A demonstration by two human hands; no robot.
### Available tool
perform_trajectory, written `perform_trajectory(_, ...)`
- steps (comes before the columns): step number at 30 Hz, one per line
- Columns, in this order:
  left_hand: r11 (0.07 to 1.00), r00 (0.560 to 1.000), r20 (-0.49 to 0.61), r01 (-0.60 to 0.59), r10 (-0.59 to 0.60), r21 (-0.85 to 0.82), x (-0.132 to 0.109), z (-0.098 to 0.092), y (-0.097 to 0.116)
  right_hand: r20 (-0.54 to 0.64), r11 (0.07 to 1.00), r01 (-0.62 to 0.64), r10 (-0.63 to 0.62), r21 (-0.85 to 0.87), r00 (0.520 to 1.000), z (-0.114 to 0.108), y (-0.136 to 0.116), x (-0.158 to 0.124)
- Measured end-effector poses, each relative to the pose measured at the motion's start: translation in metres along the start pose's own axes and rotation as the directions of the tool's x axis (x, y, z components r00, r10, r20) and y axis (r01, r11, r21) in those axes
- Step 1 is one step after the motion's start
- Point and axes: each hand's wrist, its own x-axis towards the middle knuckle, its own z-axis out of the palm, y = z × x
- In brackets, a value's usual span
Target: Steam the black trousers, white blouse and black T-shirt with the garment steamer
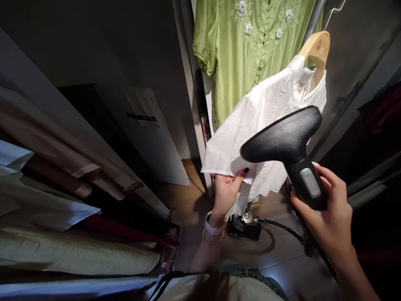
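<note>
A wood-plank floor (275,267) runs beneath both hands. Just below and right of the left hand (226,194), a black steamer base (246,225) stands on the boards. Its black hose (282,226) runs toward the floor under the right hand (322,205). A thin dark cord (198,188) lies left of the grip, hard to follow in shadow.

"What's in the right hand (326,205)?"

"A black garment steamer head (282,136), handle in the fist, its broad plate tilted up and left."

"And the left hand (224,192)?"

"Pinching the lower hem of a creased white blouse (263,125), which hangs above that hand from a wooden hanger (316,52), just behind the steamer."
</note>
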Motion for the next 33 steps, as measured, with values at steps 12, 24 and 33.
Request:
perform_trajectory(12,0.983,0.99,0.135,0.012,-0.037,0.183,-0.012,0.008,-0.013,-0.04,0.978,0.206,-0.206,-0.019,0.978,0.031,-0.013,0.003)
perform_trajectory(24,0.988,0.992,0.126,-0.007,-0.012,0.156,-0.014,0.005,-0.022,-0.062,0.983,0.182,-0.181,0.016,0.982,0.031,-0.014,0.023)
perform_trajectory(33,0.995,0.997,0.069,-0.041,0.035,0.09,-0.005,0.001,-0.02,-0.479,0.999,0.005,-0.03,-0.053,0.877,0.022,-0.015,0.035)
